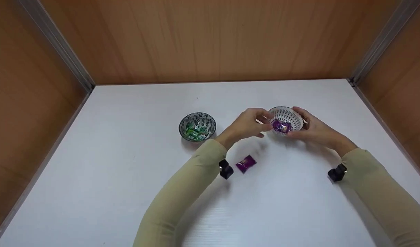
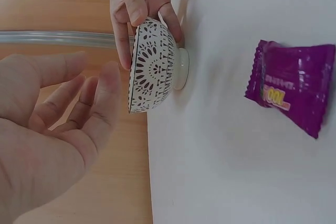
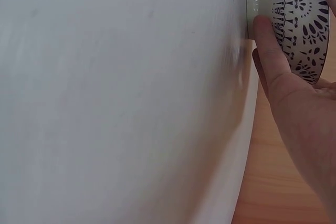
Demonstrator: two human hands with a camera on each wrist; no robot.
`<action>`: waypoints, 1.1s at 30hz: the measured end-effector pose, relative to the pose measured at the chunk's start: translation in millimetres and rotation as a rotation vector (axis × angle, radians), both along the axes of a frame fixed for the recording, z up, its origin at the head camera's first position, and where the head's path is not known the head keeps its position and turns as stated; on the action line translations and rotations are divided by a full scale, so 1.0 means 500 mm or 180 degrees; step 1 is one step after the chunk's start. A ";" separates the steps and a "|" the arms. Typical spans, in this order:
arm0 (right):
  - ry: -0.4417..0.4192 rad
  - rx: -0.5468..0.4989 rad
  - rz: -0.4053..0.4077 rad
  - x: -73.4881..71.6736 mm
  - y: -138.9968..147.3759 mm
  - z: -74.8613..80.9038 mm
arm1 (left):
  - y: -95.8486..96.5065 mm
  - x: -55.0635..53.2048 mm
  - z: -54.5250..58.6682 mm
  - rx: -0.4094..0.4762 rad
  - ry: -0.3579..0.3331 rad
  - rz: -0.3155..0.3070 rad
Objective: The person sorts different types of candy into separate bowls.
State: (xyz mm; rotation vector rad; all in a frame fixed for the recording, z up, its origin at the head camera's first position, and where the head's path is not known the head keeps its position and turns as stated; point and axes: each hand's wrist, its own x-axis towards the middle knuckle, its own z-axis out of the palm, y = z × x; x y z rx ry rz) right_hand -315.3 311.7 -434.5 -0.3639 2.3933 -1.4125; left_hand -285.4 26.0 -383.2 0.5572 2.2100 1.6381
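My right hand (image 1: 314,132) grips the side of a small white bowl (image 3: 302,22) with a dark petal pattern, thumb at the rim and fingers round the outside. Inside that bowl lie purple-wrapped candies (image 1: 281,126). At its left rim is my left hand (image 1: 249,122), fingers loosely bent. The left wrist view shows nothing between the thumb and fingers of this left hand (image 2: 58,114). One more purple-wrapped candy (image 1: 246,164) lies on the table below my left wrist, seen larger as a purple packet (image 2: 294,85) in the left wrist view.
Left of my hands stands a dark-patterned bowl (image 1: 197,118) containing several green-wrapped candies (image 1: 195,133). The white table (image 1: 110,164) is bounded by wood-coloured panels (image 1: 217,41) at the back and sides. Black wrist cameras sit on both sleeves.
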 end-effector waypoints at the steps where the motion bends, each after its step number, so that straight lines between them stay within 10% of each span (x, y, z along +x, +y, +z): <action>1: 0.0004 0.0012 0.0008 0.000 -0.001 0.001 | -0.007 0.004 0.000 -0.0044 0.0026 -0.0043; 19: -0.0068 0.0019 0.0065 0.010 0.006 0.007 | -0.094 0.080 -0.077 -0.0698 0.0231 -0.0728; 33: -0.0101 -0.0079 0.0022 0.009 0.003 0.006 | -0.105 0.101 -0.115 -0.1196 0.0571 -0.0749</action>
